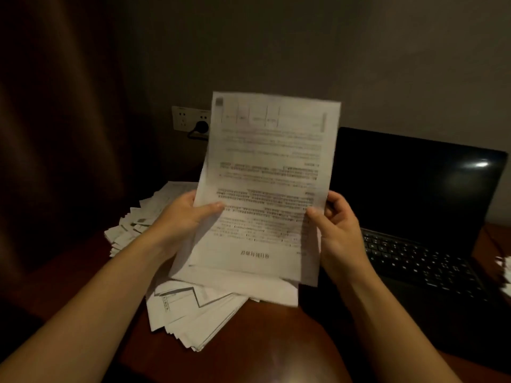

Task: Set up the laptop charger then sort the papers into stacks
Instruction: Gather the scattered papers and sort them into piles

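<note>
The charger step looks done to me: a plug sits in the wall socket. I'm on the sorting. My left hand and right hand each have a grip clamped on a side edge of the printed sheets, raised above the table (text upside down, blurred). Next I should identify them, then choose the near pile or the far pile.

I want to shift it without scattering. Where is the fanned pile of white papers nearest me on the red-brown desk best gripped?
Probably by its near end, coming from the front and pinching it top and bottom. The fanned pile of white papers splays at that near corner, so a pinch there gathers the loose edges; the held white sheets cover its far end.
</note>
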